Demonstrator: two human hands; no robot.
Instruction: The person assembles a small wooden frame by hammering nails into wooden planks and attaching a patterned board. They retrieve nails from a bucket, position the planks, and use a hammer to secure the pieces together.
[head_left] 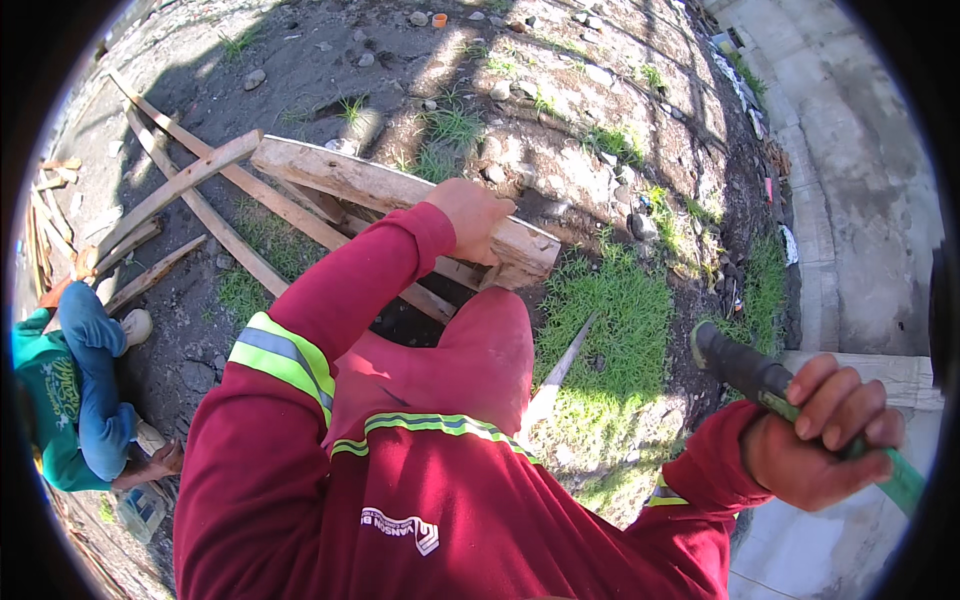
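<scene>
My left hand [470, 218] is closed over the top edge of a weathered wooden board [360, 178], near its right end. A shorter wood piece [515, 277] joins the underside of that end, beside my raised knee. Off to the right, my right hand [825, 432] is wrapped round a tool with a green shaft and a thick black grip-like end [740, 362]. The black end points up and left, away from the board. The tool's other end runs out toward the picture's rim, so its kind is unclear.
Long wooden strips [215, 215] lie crossed at the left. A co-worker in a green shirt [55, 400] and blue jeans crouches there, a hand on a strip. Stony soil and grass [600, 330] lie ahead; a concrete surface [860, 180] borders the right.
</scene>
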